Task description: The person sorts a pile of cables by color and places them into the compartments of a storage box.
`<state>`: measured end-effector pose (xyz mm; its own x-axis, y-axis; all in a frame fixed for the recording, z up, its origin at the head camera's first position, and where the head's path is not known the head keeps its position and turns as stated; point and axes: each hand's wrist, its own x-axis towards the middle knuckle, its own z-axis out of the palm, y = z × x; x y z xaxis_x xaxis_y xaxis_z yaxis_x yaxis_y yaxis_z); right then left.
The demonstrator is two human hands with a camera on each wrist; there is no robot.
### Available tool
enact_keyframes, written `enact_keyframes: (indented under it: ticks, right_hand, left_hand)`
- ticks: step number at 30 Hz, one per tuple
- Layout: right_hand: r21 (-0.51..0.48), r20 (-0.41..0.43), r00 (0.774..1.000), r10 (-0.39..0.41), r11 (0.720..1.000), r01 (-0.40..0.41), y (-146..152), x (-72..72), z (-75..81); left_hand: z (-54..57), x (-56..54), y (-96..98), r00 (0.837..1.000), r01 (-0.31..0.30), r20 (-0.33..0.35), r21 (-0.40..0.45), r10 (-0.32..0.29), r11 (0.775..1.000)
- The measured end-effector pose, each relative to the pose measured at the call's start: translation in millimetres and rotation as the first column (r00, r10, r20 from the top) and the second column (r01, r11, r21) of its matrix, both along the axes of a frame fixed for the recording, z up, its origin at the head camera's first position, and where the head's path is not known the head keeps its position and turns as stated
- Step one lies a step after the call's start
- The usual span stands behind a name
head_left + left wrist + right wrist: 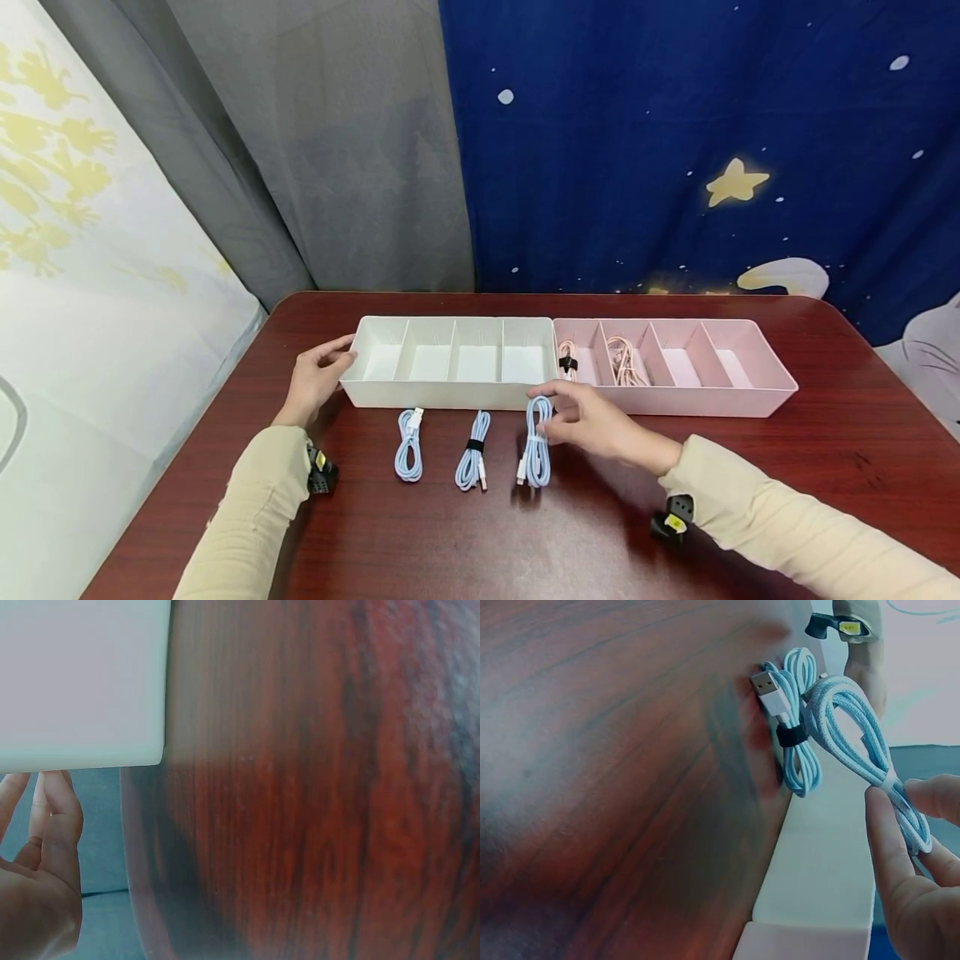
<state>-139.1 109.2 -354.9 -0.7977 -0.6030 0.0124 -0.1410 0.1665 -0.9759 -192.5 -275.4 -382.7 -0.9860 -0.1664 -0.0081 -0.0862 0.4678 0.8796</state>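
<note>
My right hand pinches a coiled light-blue cable between thumb and fingers, holding it in front of the white divided box. A pale band wraps its middle, and its lower end hangs over a shadow on the table. Against the left end of that box, my left hand rests its fingertips. Two more blue cables lie coiled on the table: one with a black strap and, further left, one with a white plug. The white box's compartments show no cables.
A pink divided box adjoins the white one on the right. Its two leftmost compartments hold pink cables, one black-strapped and one loosely looped. Both boxes stand on the dark red wooden table, with curtains behind.
</note>
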Motion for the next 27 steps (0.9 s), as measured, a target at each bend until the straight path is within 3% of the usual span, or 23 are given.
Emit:
enact_keyframes:
  ticks: [13, 20, 22, 27]
  right_hand:
    - [0.019, -0.062, 0.997, 0.037, 0.999, -0.036, 1.3, -10.8, 15.5]
    - [0.0, -0.006, 0.999, 0.038, 0.999, -0.038, 2.0, -18.8, 24.5]
    - [-0.004, 0.007, 1.0, 0.029, 1.0, -0.029, 1.9, -21.3, 27.0]
    - [0.041, -0.047, 0.999, -0.016, 0.999, 0.018, 2.4, -29.2, 31.3]
  left_hand:
    - [-0.1, -0.2, 0.2, 1.0, 0.006, -0.004, -0.007, -0.006, 1.0]
    - [-0.3, -0.6, -0.4, 1.0, -0.001, -0.001, -0.009, 0.001, 1.0]
    - [-0.4, -0.7, -0.6, 1.0, -0.001, -0.001, -0.009, 0.001, 1.0]
    - [-0.9, -0.5, -0.8, 1.0, 0.012, -0.001, 0.008, -0.012, 1.0]
